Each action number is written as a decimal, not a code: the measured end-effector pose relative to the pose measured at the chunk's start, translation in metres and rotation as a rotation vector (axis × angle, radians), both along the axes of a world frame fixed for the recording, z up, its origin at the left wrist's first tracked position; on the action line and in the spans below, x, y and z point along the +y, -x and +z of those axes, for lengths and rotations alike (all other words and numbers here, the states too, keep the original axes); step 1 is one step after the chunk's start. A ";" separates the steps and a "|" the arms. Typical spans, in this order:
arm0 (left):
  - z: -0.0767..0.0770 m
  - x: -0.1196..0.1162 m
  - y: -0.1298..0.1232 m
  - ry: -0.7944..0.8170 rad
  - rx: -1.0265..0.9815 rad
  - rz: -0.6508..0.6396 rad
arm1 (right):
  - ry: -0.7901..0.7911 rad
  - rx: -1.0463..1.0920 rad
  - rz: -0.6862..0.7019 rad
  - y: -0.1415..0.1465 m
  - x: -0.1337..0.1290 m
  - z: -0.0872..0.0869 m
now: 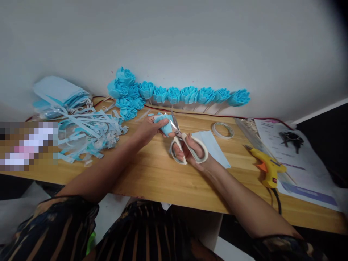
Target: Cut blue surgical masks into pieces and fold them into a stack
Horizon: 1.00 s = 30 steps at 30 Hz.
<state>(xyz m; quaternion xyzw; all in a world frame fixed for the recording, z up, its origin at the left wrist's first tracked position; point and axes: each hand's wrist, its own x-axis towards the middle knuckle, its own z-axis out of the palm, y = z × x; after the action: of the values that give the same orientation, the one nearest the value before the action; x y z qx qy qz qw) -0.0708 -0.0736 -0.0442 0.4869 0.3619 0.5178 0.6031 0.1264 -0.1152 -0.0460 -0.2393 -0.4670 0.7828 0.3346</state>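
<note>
My left hand (pixel 150 127) pinches a small piece of light blue fabric (pixel 165 126) above the middle of the table. In my right hand (pixel 190 150) is a pair of scissors (pixel 201 148) with white handles, my fingers through the loops. Their blades are parted and reach up against the right side of the fabric. Just right of the scissors, a flat pale blue sheet (pixel 212 145) lies on the table, partly behind my right hand. A row of bright blue handmade flowers (pixel 189 95) on thin stems lines the wall behind.
Left of my hands is a heap of cut blue and white strips (pixel 89 134), with stacked face masks (pixel 59 92) behind. A tape roll (pixel 223 130), a yellow glue gun (pixel 268 166) with a cord, and keys (pixel 291 139) on a printed sheet (pixel 304 163) lie rightward.
</note>
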 end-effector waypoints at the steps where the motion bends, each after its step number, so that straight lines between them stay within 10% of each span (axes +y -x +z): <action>1: 0.000 0.000 0.000 -0.005 0.021 -0.011 | -0.006 0.001 -0.001 0.000 0.000 0.000; 30: -0.010 0.004 -0.005 0.081 0.048 -0.005 | 0.020 -0.022 -0.142 0.005 0.001 -0.012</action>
<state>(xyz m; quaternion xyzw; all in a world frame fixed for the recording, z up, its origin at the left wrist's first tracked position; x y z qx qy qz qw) -0.0656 -0.0694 -0.0542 0.4753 0.3957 0.4894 0.6148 0.1215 -0.1145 -0.0577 -0.2836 -0.4448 0.7590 0.3816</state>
